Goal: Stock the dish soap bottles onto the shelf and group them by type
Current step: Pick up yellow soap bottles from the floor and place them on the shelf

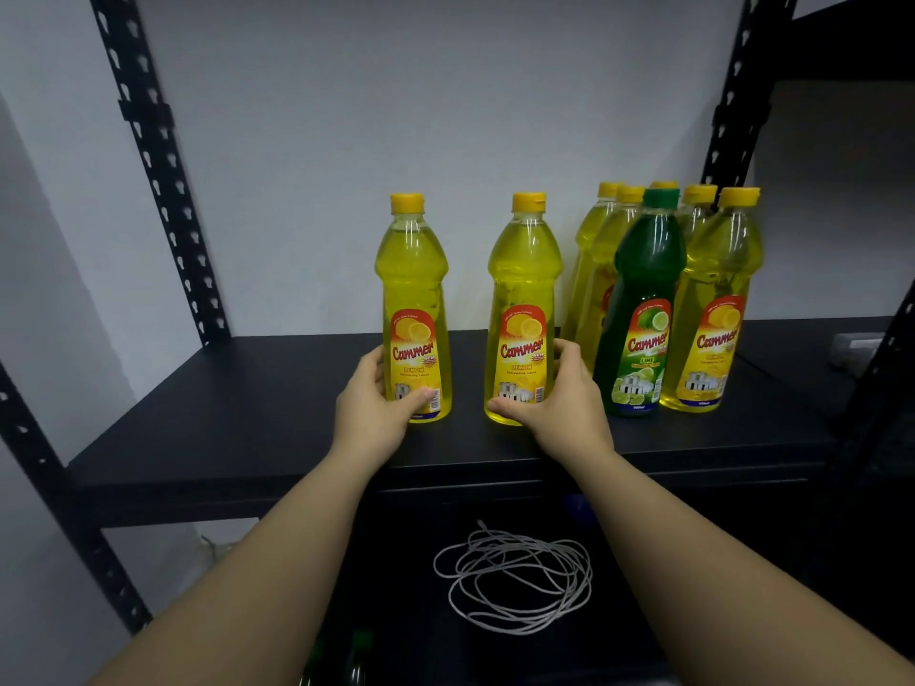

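Two yellow lemon soap bottles stand upright on the black shelf (223,408). My left hand (374,406) grips the base of the left lemon bottle (413,289). My right hand (559,401) wraps the base of the other lemon bottle (526,289), a bottle's width to its right. Further right stands a cluster: one green lime bottle (641,299) in front, a lemon bottle (718,299) beside it, and several more lemon bottles (601,250) behind, partly hidden.
Black slotted uprights (158,165) frame the shelf at left and right. A coil of grey cable (515,576) lies on a dark surface below the shelf. Dark bottle tops (359,646) show dimly at the bottom. A small pale object (851,346) lies far right.
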Tool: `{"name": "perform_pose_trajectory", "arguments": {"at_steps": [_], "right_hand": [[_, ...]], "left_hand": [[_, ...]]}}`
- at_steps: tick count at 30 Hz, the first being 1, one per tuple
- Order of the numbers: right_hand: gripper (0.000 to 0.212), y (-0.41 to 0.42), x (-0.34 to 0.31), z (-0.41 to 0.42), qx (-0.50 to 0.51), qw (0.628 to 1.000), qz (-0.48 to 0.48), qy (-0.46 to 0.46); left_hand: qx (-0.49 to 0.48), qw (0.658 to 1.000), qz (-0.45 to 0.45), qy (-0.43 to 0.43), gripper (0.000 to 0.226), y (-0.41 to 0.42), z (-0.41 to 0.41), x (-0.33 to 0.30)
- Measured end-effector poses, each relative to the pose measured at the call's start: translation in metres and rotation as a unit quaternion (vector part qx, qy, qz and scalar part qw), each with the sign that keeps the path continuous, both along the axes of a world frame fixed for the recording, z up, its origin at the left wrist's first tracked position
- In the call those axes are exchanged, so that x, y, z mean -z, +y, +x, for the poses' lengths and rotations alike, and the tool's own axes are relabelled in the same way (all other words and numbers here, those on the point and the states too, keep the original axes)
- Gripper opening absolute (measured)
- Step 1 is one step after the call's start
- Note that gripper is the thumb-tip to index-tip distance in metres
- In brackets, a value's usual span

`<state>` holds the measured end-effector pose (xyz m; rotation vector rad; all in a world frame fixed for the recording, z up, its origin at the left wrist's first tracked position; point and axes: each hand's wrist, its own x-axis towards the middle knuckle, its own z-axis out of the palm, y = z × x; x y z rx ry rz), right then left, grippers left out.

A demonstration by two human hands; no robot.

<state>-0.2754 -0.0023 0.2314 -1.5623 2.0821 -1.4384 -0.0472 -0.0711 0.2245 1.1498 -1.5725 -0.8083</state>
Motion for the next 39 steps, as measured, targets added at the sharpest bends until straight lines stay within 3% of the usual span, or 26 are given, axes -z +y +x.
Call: {"name": "perform_pose_trajectory", "arguments": {"at_steps": [4,6,10,12,15,17,26,39], "right_hand": [[0.111,0.005,-0.003,0.001,-0.002,1.000,0.019,-0.002],[0.111,0.012,-0.003,-0.002,-0.003,0.999,0.034,-0.010],[0.097,0.037,-0.001,-0.019,-0.001,0.999,0.043,0.019],[0.084,0.052,0.001,-0.034,0.006,0.998,0.048,0.044],[0.073,0.073,0.004,-0.066,0.011,0.996,0.068,0.056],[0.073,0.085,0.004,-0.085,0.009,0.994,0.091,0.064],[0.079,0.090,0.007,-0.101,-0.025,0.977,0.151,0.146],[0.088,0.073,0.018,-0.092,0.047,0.984,0.135,0.109]], "left_hand": [[-0.087,0.996,-0.007,-0.009,0.088,0.010,-0.001,-0.005],[-0.138,0.989,-0.060,0.005,0.068,0.027,-0.003,-0.008],[-0.043,0.987,-0.142,-0.061,0.036,0.057,-0.023,-0.007],[0.024,0.988,-0.123,-0.093,0.043,0.061,-0.041,-0.006],[0.073,0.990,-0.042,-0.115,0.085,0.054,-0.069,-0.006],[0.069,0.991,-0.006,-0.116,0.102,0.046,-0.083,-0.006],[0.038,0.992,0.019,-0.116,0.090,0.009,-0.117,-0.006],[0.047,0.994,0.021,-0.097,0.082,-0.055,-0.169,-0.010]]}}
